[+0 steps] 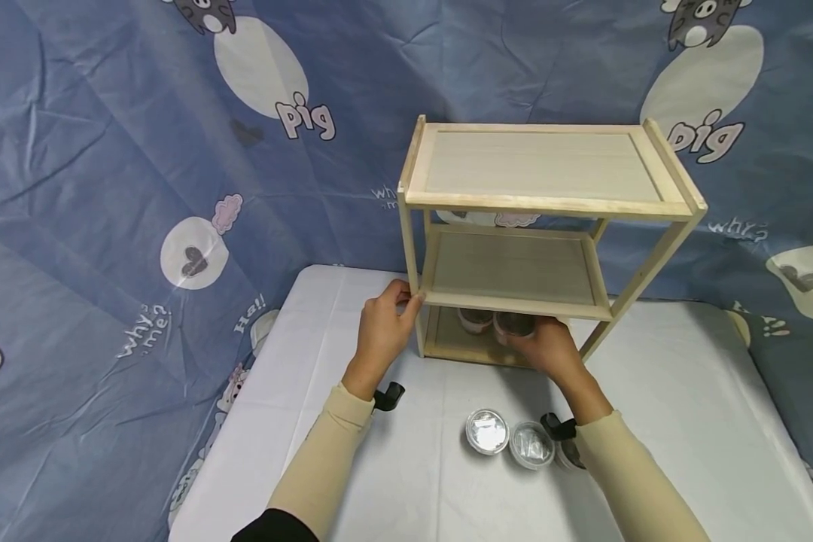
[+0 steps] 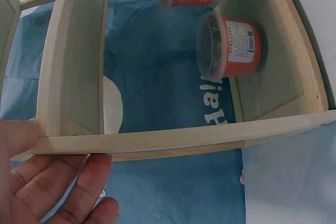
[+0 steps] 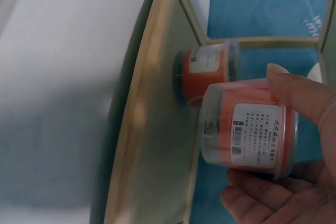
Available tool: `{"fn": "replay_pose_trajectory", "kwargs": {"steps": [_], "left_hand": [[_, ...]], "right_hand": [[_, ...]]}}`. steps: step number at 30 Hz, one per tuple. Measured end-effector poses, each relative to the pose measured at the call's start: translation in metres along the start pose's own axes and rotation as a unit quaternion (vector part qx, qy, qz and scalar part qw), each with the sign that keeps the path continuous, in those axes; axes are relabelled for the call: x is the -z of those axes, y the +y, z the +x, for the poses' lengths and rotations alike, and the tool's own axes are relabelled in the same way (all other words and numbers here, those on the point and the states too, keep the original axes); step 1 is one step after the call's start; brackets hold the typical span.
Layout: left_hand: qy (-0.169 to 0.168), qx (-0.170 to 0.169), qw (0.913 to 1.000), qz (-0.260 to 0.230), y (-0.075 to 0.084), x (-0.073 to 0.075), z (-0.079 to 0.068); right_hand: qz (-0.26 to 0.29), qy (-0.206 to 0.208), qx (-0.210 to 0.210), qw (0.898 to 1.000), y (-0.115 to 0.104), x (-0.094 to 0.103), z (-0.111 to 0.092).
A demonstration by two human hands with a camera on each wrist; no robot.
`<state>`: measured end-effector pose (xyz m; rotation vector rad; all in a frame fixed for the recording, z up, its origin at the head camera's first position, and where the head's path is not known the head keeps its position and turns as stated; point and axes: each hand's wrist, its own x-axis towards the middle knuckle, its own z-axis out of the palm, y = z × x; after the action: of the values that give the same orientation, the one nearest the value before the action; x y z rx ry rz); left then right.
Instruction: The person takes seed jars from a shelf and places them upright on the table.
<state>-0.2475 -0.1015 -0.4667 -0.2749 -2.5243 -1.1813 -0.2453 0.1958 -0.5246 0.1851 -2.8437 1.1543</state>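
My right hand [image 1: 550, 348] grips a clear plastic jar [image 3: 249, 129] with an orange band and a white printed label. It holds this jar between the lower and middle boards of a wooden shelf rack [image 1: 535, 164]. Beside it, a matching jar [image 2: 241, 48] stands on the bottom board [image 1: 450, 342]. The held jar's base appears raised off that board in the right wrist view. My left hand [image 1: 385, 322] pinches the rack's front left post at the middle board [image 1: 515, 265], thumb on one side and fingers on the other.
Two lidded round jars [image 1: 487, 432] stand on the white-covered table [image 1: 352, 482] before the rack. A third jar [image 1: 570, 454] is partly hidden by my right sleeve. Blue printed cloth [image 1: 108, 226] hangs behind and at the left.
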Motion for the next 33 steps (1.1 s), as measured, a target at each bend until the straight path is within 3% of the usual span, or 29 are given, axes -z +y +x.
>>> {"fn": "replay_pose_trajectory", "kwargs": {"steps": [24,33], "left_hand": [[-0.005,0.000,1.0000,0.004,0.000,0.000,0.000],[-0.005,-0.001,1.0000,0.004,-0.001,0.000,0.000]], "right_hand": [[-0.023,-0.027,0.001,0.999,-0.021,0.004,-0.032],[-0.017,-0.026,0.039,0.999,-0.026,-0.005,-0.042]]}}
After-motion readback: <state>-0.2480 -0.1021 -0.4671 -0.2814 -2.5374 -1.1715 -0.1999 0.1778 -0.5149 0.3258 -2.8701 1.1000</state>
